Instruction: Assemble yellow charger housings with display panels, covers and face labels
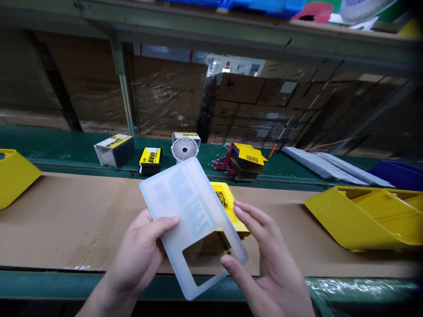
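A pale bluish-white sheet (185, 198) with rounded corners and a rectangular cut-out is tilted in front of me, faint print showing on it. My left hand (142, 246) grips its left edge, thumb on top. Beside the right edge, my right hand (267, 255) has its fingers and thumb apart; whether it touches the sheet is unclear. Behind the sheet, partly hidden, lies a yellow piece with a QR code (228, 198) on the cardboard-covered surface (66, 220).
Yellow bins stand at the right (357, 220) and left (16, 176). On the green ledge are a wrapped box (115, 152), a small box (150, 160), a white fan (184, 149), stacked yellow cards (249, 160) and grey strips (330, 167). A metal shelf (198, 26) crosses above.
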The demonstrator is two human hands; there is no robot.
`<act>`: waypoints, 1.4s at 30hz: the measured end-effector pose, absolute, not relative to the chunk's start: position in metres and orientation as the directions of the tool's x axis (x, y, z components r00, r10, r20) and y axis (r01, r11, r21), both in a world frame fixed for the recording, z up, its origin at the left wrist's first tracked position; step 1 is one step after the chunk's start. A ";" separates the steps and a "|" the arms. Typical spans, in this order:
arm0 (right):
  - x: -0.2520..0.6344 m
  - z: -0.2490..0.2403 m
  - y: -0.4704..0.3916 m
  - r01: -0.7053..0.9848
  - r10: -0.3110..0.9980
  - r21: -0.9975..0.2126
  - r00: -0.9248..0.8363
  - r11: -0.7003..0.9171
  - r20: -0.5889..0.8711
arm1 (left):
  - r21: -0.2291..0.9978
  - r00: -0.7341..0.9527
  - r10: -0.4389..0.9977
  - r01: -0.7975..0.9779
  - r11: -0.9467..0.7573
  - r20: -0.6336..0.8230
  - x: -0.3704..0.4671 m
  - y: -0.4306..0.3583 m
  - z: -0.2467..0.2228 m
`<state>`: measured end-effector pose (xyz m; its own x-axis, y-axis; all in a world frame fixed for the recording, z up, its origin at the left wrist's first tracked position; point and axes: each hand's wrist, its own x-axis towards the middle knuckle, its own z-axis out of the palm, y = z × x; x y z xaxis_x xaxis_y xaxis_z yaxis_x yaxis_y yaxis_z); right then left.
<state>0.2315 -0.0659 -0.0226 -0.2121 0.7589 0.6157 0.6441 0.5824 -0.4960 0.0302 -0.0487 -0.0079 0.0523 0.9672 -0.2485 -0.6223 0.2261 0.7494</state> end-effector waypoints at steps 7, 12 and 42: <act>0.220 -0.015 -0.065 0.634 0.829 -0.585 -0.170 0.506 0.533 | 0.793 0.144 0.976 -0.569 0.217 -0.164 0.039 -0.058 -0.005; 0.213 -0.020 -0.067 0.541 0.837 -0.650 -0.227 0.533 0.498 | 0.856 0.095 0.992 -0.503 0.118 -0.081 0.046 -0.056 -0.007; 0.200 -0.025 -0.074 0.629 0.771 -0.557 -0.110 0.543 0.627 | 0.854 0.030 0.999 -0.520 0.034 -0.022 0.050 -0.052 -0.011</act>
